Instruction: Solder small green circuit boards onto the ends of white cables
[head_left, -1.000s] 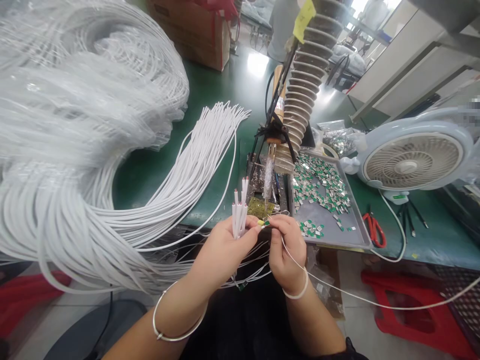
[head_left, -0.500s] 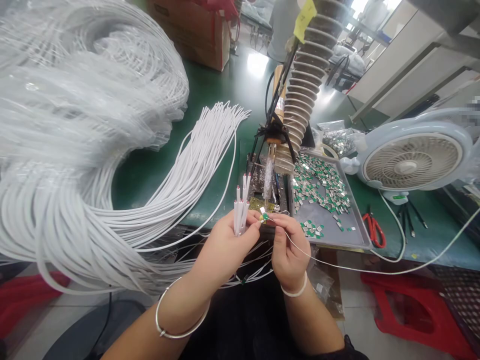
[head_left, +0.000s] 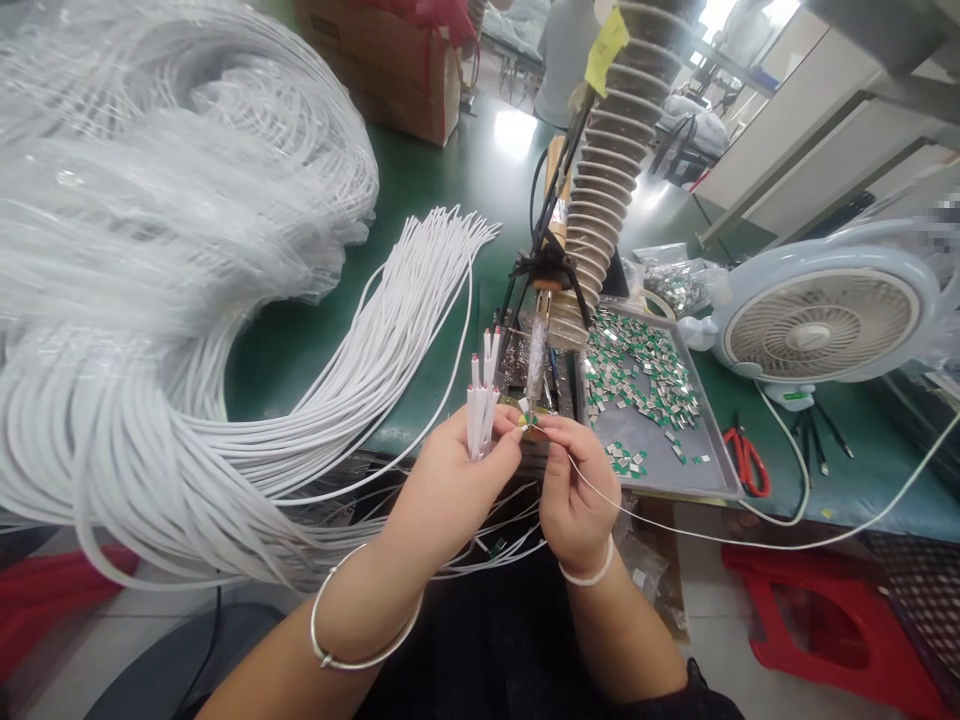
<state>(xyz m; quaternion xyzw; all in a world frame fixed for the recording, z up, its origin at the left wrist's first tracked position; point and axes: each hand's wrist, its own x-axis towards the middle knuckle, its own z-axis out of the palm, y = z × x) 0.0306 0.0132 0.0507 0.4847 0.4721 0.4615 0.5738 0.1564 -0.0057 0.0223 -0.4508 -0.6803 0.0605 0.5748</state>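
My left hand [head_left: 454, 480] is closed around a bundle of white cables [head_left: 480, 420], their reddish stripped ends pointing up. At its thumb and fingertips is a small green circuit board with a metal plug [head_left: 529, 420], held under the tip of an upright soldering iron [head_left: 538, 350]. My right hand [head_left: 581, 490] pinches a thin solder wire [head_left: 652, 522], its end reaching the board. The wire trails off to the right. Exactly where the solder meets the board is too small to make out.
A metal tray [head_left: 720, 470] of small green boards stands right of the iron. Red-handled cutters [head_left: 746, 460] and a fan [head_left: 821, 310] are further right. A ribbed hose [head_left: 607, 170] hangs above the iron. Coiled white cables [head_left: 300, 440] fill the left side, near a cardboard box [head_left: 382, 70].
The small board has come up slightly under the iron tip. The cable bundle in my left hand has tilted and risen a little; my right hand has barely shifted.
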